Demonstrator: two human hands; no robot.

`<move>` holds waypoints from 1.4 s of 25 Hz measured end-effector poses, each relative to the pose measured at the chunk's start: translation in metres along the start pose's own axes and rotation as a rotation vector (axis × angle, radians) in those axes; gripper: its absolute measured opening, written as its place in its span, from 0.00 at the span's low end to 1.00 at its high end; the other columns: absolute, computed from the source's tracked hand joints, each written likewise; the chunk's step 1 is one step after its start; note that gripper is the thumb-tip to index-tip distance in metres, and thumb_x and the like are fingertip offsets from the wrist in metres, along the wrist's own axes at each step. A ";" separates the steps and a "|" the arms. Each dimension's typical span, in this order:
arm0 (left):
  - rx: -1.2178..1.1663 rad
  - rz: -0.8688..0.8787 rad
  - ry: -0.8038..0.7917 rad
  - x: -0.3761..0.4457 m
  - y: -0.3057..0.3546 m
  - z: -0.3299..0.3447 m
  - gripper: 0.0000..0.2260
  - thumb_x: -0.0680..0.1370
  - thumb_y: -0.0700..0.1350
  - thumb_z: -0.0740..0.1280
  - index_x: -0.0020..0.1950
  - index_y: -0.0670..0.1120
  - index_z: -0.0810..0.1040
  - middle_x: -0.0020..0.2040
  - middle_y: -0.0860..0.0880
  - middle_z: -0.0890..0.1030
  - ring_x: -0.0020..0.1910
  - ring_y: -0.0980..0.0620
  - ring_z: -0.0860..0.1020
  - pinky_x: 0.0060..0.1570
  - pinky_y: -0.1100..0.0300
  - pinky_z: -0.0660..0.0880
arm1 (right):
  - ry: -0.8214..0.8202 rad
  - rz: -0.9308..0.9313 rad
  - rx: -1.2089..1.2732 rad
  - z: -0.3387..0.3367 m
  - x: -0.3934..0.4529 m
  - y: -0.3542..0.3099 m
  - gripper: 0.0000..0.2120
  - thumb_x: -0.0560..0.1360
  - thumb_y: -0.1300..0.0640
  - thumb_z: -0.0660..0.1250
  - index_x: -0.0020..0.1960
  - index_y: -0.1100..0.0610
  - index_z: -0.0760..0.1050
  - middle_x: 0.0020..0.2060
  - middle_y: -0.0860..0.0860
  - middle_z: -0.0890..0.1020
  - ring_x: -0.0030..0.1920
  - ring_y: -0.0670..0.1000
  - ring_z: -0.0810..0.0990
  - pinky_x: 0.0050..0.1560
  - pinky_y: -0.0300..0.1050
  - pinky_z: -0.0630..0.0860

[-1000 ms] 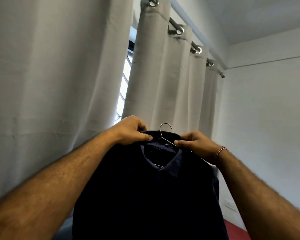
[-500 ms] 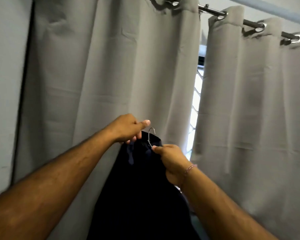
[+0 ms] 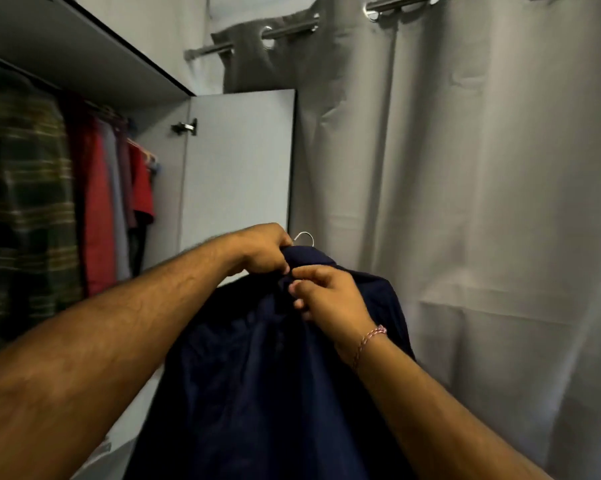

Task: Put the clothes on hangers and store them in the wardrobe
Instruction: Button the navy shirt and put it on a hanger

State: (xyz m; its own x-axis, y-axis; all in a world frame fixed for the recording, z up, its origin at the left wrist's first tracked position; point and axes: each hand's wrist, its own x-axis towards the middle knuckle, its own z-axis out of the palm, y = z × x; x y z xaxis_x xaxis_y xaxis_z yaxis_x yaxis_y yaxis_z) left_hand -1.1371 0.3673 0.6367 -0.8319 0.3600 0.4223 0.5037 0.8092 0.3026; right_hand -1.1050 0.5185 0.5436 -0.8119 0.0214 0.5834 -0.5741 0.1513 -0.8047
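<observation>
A dark navy shirt (image 3: 257,368) hangs on a metal wire hanger (image 3: 304,237); only the hanger's hook shows above the collar. My left hand (image 3: 261,251) grips the shirt at the top of the collar, just left of the hook. My right hand (image 3: 327,296) pinches the shirt's front just below the collar. The open wardrobe (image 3: 84,64) stands to the left, and the shirt is held in front of its door, outside it.
Inside the wardrobe hang a green plaid garment (image 3: 22,202) and several red and grey garments (image 3: 112,202) on a rail. The open wardrobe door (image 3: 236,168) stands behind my hands. Grey curtains (image 3: 465,202) on a metal rod fill the right side.
The view has swung left from the curtains and window to the open wardrobe. Both hands carried the shirt on its hanger along; my right hand moved from the hanger's neck down to the collar front.
</observation>
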 end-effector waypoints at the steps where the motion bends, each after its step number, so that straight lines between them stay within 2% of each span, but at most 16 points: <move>1: 0.058 0.003 0.025 -0.003 -0.021 -0.014 0.04 0.74 0.38 0.72 0.45 0.46 0.83 0.42 0.46 0.86 0.41 0.48 0.82 0.45 0.53 0.79 | 0.081 -0.131 -0.180 0.006 0.012 0.000 0.07 0.76 0.60 0.69 0.51 0.52 0.84 0.37 0.45 0.85 0.37 0.45 0.82 0.41 0.41 0.79; 3: 0.117 0.019 0.060 -0.011 -0.068 -0.045 0.05 0.74 0.38 0.71 0.47 0.47 0.83 0.43 0.48 0.85 0.45 0.47 0.83 0.49 0.51 0.79 | 0.214 -0.372 -0.513 0.022 0.039 0.001 0.07 0.76 0.54 0.69 0.53 0.50 0.83 0.41 0.44 0.85 0.45 0.47 0.82 0.49 0.44 0.78; 4: 0.132 0.036 0.084 -0.015 -0.088 -0.060 0.06 0.75 0.38 0.71 0.47 0.48 0.83 0.43 0.49 0.85 0.46 0.48 0.83 0.49 0.51 0.79 | 0.223 -0.465 -0.690 0.028 0.054 0.001 0.10 0.77 0.51 0.68 0.57 0.49 0.81 0.46 0.43 0.85 0.50 0.49 0.80 0.53 0.47 0.77; 6: 0.175 0.069 0.152 -0.024 -0.125 -0.089 0.08 0.75 0.36 0.70 0.45 0.50 0.81 0.42 0.51 0.85 0.45 0.49 0.82 0.46 0.55 0.77 | 0.138 -0.499 -0.939 0.045 0.085 0.001 0.13 0.79 0.45 0.65 0.60 0.47 0.79 0.51 0.43 0.84 0.56 0.52 0.78 0.56 0.51 0.75; 7: 0.202 0.072 0.197 -0.029 -0.142 -0.104 0.11 0.75 0.35 0.69 0.45 0.52 0.80 0.42 0.53 0.84 0.44 0.50 0.81 0.45 0.58 0.74 | 0.038 -0.475 -0.945 0.057 0.098 0.000 0.12 0.80 0.43 0.64 0.57 0.48 0.81 0.48 0.42 0.84 0.53 0.50 0.79 0.54 0.51 0.75; 9: 0.245 0.049 0.307 -0.037 -0.174 -0.131 0.12 0.75 0.33 0.67 0.44 0.51 0.80 0.42 0.53 0.82 0.47 0.51 0.80 0.45 0.60 0.71 | -0.209 -0.409 -0.736 0.078 0.114 -0.003 0.14 0.81 0.44 0.66 0.47 0.52 0.83 0.38 0.44 0.84 0.43 0.47 0.82 0.46 0.48 0.78; 11: 0.269 -0.006 0.434 -0.049 -0.212 -0.163 0.11 0.74 0.32 0.67 0.47 0.47 0.82 0.45 0.50 0.84 0.50 0.50 0.82 0.49 0.58 0.75 | -0.327 -0.448 -0.548 0.117 0.127 -0.009 0.08 0.80 0.48 0.69 0.47 0.49 0.85 0.37 0.45 0.86 0.40 0.46 0.84 0.45 0.45 0.81; 13: 0.286 -0.051 0.550 -0.064 -0.247 -0.196 0.13 0.74 0.31 0.67 0.50 0.47 0.85 0.48 0.49 0.86 0.52 0.50 0.82 0.53 0.56 0.77 | -0.254 -0.596 -0.501 0.166 0.146 -0.015 0.05 0.80 0.52 0.70 0.49 0.47 0.85 0.39 0.43 0.86 0.42 0.44 0.84 0.48 0.44 0.81; 16: 0.316 -0.090 0.697 -0.083 -0.285 -0.234 0.15 0.74 0.32 0.66 0.53 0.48 0.85 0.50 0.50 0.86 0.53 0.50 0.82 0.56 0.55 0.78 | -0.072 -0.740 -0.419 0.239 0.181 -0.028 0.06 0.80 0.56 0.69 0.51 0.48 0.85 0.41 0.43 0.86 0.44 0.46 0.84 0.50 0.46 0.80; 17: 0.388 -0.104 0.763 -0.087 -0.297 -0.243 0.16 0.74 0.33 0.66 0.53 0.50 0.85 0.52 0.51 0.86 0.54 0.50 0.82 0.57 0.53 0.77 | -0.024 -0.779 -0.387 0.261 0.193 -0.036 0.06 0.80 0.55 0.68 0.51 0.48 0.85 0.41 0.44 0.87 0.44 0.49 0.84 0.49 0.47 0.80; 20: 0.841 -0.201 0.946 -0.101 -0.330 -0.258 0.15 0.73 0.40 0.68 0.58 0.53 0.82 0.56 0.53 0.81 0.59 0.48 0.76 0.60 0.47 0.71 | 0.087 -0.863 -0.404 0.316 0.216 -0.061 0.08 0.79 0.50 0.66 0.53 0.46 0.84 0.41 0.48 0.86 0.43 0.56 0.84 0.44 0.50 0.81; 23: 1.045 -0.199 1.058 -0.107 -0.357 -0.262 0.16 0.72 0.45 0.67 0.59 0.52 0.79 0.56 0.53 0.79 0.58 0.47 0.75 0.57 0.47 0.69 | 0.137 -0.923 -0.470 0.360 0.238 -0.079 0.08 0.79 0.47 0.66 0.54 0.44 0.82 0.43 0.48 0.86 0.45 0.57 0.83 0.43 0.48 0.81; 27: 1.089 -0.332 0.968 -0.092 -0.379 -0.267 0.26 0.72 0.50 0.64 0.70 0.54 0.71 0.63 0.53 0.77 0.64 0.48 0.72 0.62 0.47 0.67 | 0.142 -0.940 -0.439 0.402 0.263 -0.100 0.10 0.80 0.48 0.64 0.59 0.42 0.80 0.47 0.46 0.85 0.47 0.54 0.83 0.45 0.47 0.81; 31: 0.803 -0.403 0.834 -0.064 -0.405 -0.289 0.41 0.72 0.53 0.66 0.81 0.59 0.51 0.74 0.51 0.70 0.71 0.46 0.69 0.69 0.42 0.68 | 0.155 -0.903 -0.426 0.448 0.286 -0.117 0.13 0.76 0.52 0.65 0.60 0.43 0.79 0.48 0.49 0.85 0.49 0.56 0.83 0.43 0.47 0.78; 33: 0.627 -0.353 0.793 -0.048 -0.426 -0.302 0.41 0.70 0.56 0.64 0.80 0.63 0.49 0.77 0.51 0.67 0.72 0.45 0.69 0.69 0.40 0.70 | 0.158 -0.896 -0.428 0.472 0.300 -0.124 0.13 0.76 0.53 0.66 0.59 0.44 0.79 0.47 0.50 0.85 0.48 0.57 0.83 0.43 0.47 0.77; 35: 0.565 -0.341 0.762 -0.033 -0.448 -0.315 0.38 0.69 0.57 0.61 0.79 0.64 0.55 0.78 0.51 0.65 0.72 0.46 0.69 0.69 0.42 0.71 | 0.161 -0.901 -0.431 0.495 0.316 -0.131 0.13 0.76 0.53 0.66 0.60 0.45 0.79 0.47 0.50 0.85 0.47 0.57 0.83 0.43 0.48 0.78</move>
State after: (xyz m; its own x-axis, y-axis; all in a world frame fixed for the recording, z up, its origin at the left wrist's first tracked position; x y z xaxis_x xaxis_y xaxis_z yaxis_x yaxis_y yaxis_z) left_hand -1.2616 -0.1531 0.7562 -0.4406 -0.1647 0.8824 -0.0819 0.9863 0.1432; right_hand -1.3393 0.0162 0.7785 -0.0531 -0.1485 0.9875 -0.8531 0.5207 0.0325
